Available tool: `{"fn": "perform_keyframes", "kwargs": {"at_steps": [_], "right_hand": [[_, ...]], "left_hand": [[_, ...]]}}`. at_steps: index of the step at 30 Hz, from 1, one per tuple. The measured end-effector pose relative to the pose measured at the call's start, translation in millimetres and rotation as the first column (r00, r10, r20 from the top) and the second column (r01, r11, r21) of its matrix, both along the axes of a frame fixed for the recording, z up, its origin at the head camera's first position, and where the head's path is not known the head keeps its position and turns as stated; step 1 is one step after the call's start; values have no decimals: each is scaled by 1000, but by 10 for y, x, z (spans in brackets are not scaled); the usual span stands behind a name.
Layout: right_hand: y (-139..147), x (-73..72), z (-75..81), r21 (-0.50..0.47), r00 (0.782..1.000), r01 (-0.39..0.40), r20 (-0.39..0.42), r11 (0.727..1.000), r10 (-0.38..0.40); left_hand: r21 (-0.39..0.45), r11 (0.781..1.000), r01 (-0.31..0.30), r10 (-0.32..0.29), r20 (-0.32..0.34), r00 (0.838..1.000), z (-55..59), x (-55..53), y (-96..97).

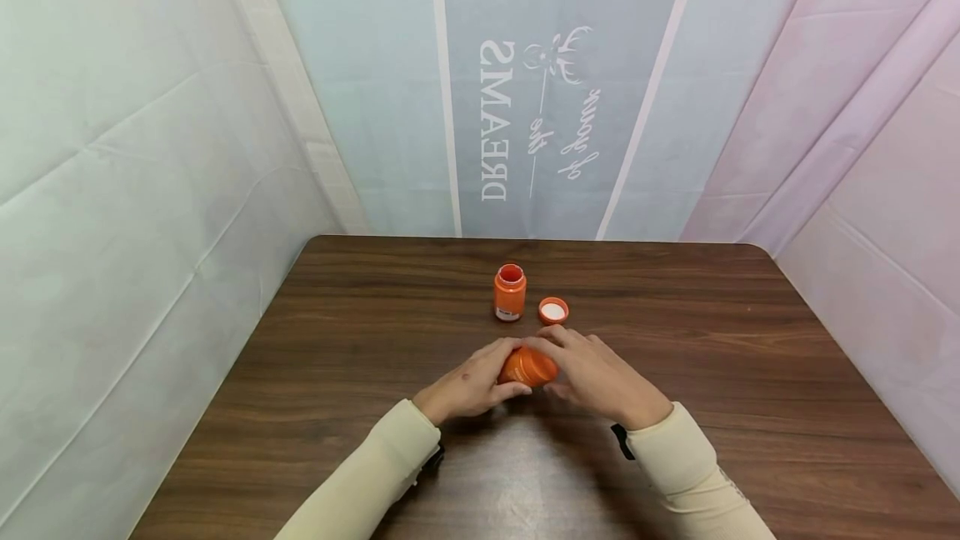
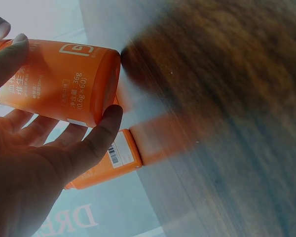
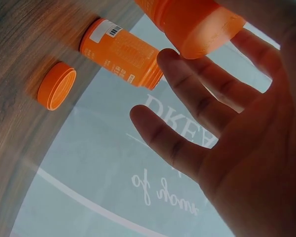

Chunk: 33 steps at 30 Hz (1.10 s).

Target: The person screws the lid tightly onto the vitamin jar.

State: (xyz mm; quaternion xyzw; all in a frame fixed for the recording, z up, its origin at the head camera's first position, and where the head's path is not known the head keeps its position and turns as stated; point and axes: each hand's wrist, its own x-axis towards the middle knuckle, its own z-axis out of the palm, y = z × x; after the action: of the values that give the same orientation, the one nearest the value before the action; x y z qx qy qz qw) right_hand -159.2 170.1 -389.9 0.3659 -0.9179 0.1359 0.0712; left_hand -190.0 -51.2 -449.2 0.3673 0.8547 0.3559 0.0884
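Observation:
My left hand [image 1: 472, 382] holds an orange bottle [image 2: 54, 84] with white print, tilted on its side above the table, its base towards me in the left wrist view. The bottle's orange cap [image 3: 202, 32] points right, and my right hand [image 1: 600, 369] has its thumb and fingers around it. In the right wrist view, the outer fingers are spread past the cap. Just beyond my hands stands a second orange bottle [image 1: 510, 298], its mouth uncovered. Beside it on the right lies a loose orange cap [image 1: 553, 311], white liner up.
Underneath is a dark wood-grain table [image 1: 360, 323] with rounded far corners. A pale printed curtain [image 1: 390, 107] hangs behind its far edge, and light cloth walls [image 1: 150, 190] rise at both sides.

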Motion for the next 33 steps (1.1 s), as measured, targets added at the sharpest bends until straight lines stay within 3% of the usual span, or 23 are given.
{"fn": "perform_keyframes", "kwargs": {"at_steps": [13, 22, 24, 29, 33], "right_hand": [[-26, 25, 11, 11, 997, 65, 38, 998, -66], [-41, 31, -8, -2, 972, 173, 161, 985, -170], [-38, 25, -7, -4, 974, 168, 156, 986, -166], [-18, -1, 3, -10, 995, 88, 54, 996, -87], [3, -17, 33, -29, 999, 19, 45, 999, -17]], "left_hand": [[-4, 1000, -3, 3, -10, 1000, 20, 7, 4], [-10, 1000, -6, 6, 1, 1000, 40, 11, 2], [-12, 1000, -5, 5, -1, 1000, 45, 10, 1], [-13, 1000, -3, 3, -8, 1000, 56, 5, 0], [-3, 1000, -7, 7, 4, 1000, 73, 0, -1]]}}
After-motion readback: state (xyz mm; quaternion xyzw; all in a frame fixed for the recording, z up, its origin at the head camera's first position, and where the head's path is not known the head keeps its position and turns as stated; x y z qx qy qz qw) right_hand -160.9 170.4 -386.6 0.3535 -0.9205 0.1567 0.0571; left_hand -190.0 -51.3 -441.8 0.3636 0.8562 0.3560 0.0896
